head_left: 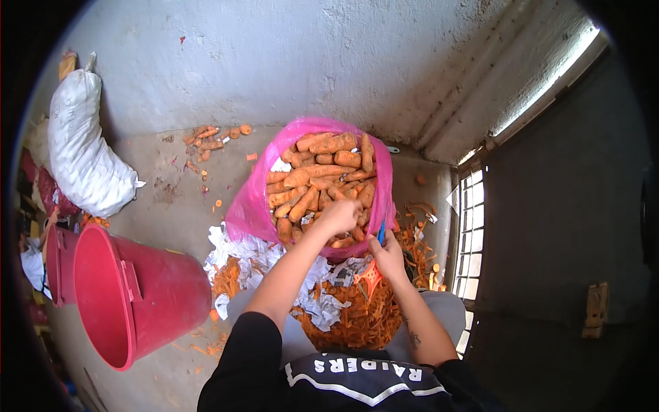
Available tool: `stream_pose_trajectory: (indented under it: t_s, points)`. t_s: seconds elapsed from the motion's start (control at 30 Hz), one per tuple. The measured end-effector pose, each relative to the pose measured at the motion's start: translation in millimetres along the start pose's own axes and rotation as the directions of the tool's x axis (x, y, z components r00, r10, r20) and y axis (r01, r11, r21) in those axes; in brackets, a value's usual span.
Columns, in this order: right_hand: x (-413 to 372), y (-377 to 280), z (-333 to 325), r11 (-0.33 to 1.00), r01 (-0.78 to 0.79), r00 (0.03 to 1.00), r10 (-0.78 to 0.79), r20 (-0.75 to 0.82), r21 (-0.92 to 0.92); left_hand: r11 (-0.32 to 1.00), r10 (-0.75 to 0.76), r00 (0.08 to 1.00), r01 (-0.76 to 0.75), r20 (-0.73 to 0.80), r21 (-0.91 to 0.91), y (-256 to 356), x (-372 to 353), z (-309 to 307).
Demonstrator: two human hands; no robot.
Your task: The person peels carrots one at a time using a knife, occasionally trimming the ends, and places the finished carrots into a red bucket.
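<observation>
Many orange carrots (322,172) fill an open pink mesh sack (257,199) in front of me. My left hand (340,217) reaches over the lower part of the sack and touches the carrots; its fingers are bent down, and what they hold, if anything, is hidden. To its right, my right hand (388,254) is closed on a peeler with a blue part (382,232) and an orange part (368,278), beside the sack's edge. Orange peelings (350,316) and crumpled white paper (319,302) lie below the sack, between my legs.
A large red bucket (165,295) lies tilted at the left, with another red container (60,264) behind it. A full white sack (86,144) leans at the upper left. Carrot pieces (209,141) lie by the wall. A person's arm shows at the far left; a barred window (471,233) is right.
</observation>
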State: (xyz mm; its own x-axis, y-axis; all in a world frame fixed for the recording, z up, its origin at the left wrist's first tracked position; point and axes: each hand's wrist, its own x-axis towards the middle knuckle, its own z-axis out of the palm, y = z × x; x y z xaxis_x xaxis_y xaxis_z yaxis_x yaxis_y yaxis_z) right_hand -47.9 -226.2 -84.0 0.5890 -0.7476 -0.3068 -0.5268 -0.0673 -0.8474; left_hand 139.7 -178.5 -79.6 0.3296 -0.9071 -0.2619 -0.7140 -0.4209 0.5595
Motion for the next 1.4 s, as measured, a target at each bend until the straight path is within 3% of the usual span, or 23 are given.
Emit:
stream_pose_trajectory:
  t_s: [0.1,0.2,0.3,0.43,0.47,0.57,0.6,0.7,0.73,0.83,0.97,1.1,1.3,1.33,1.4]
  points:
    - [-1,-5,0,0.979,-0.001,1.000,0.001,0.003,0.202,0.993,-0.055,0.928,0.090,-0.369,0.078,-12,36,-19]
    - [-10,-39,-13,0.903,-0.104,0.994,0.084,0.066,0.417,0.956,-0.133,0.937,0.208,-0.324,0.209,-25,73,-26]
    - [-2,-39,-19,0.846,-0.130,0.991,0.108,0.073,0.517,0.910,-0.005,0.944,0.141,-0.329,0.391,-43,103,-19]
    - [-1,-46,-26,0.805,-0.220,0.975,0.173,0.138,0.552,0.881,-0.015,0.965,0.137,-0.262,0.453,-55,128,-14]
    - [-2,-48,-27,0.819,-0.213,0.977,0.161,0.143,0.532,0.834,0.080,0.933,0.130,-0.350,0.537,-59,133,-9]
    - [-3,-55,-30,0.857,-0.186,0.980,0.126,0.155,0.481,0.704,0.054,0.968,0.138,-0.246,0.697,-57,143,-11]
    - [-3,-53,-29,0.850,-0.185,0.980,0.121,0.159,0.494,0.686,0.135,0.946,0.125,-0.295,0.716,-55,139,-12]
    - [-2,-49,-28,0.830,-0.178,0.981,0.105,0.165,0.529,0.681,0.142,0.958,0.089,-0.250,0.727,-49,130,-17]
    - [-1,-45,-27,0.840,-0.157,0.984,0.088,0.155,0.519,0.697,0.203,0.920,0.105,-0.336,0.709,-56,127,-14]
    - [3,-34,-22,0.861,-0.106,0.990,0.047,0.131,0.497,0.740,0.164,0.927,0.111,-0.338,0.663,-63,95,-30]
    - [-1,-42,-27,0.859,-0.058,0.992,-0.008,0.126,0.508,0.840,0.350,0.869,-0.126,-0.350,0.529,-64,16,-56]
    - [-9,-58,-31,0.787,0.013,0.998,-0.043,0.034,0.617,0.813,0.540,0.691,-0.282,-0.480,0.509,-28,-66,-55]
    - [-23,-68,-20,0.613,-0.121,0.969,-0.097,0.227,0.780,0.703,0.698,0.521,-0.366,-0.492,0.610,24,-128,-51]
    - [-23,-67,-19,0.584,-0.154,0.958,-0.109,0.265,0.797,0.721,0.686,0.507,-0.381,-0.522,0.578,30,-136,-50]
    - [-30,-75,-25,0.540,-0.161,0.946,-0.153,0.285,0.826,0.884,0.466,0.602,-0.340,-0.648,0.321,43,-153,-44]
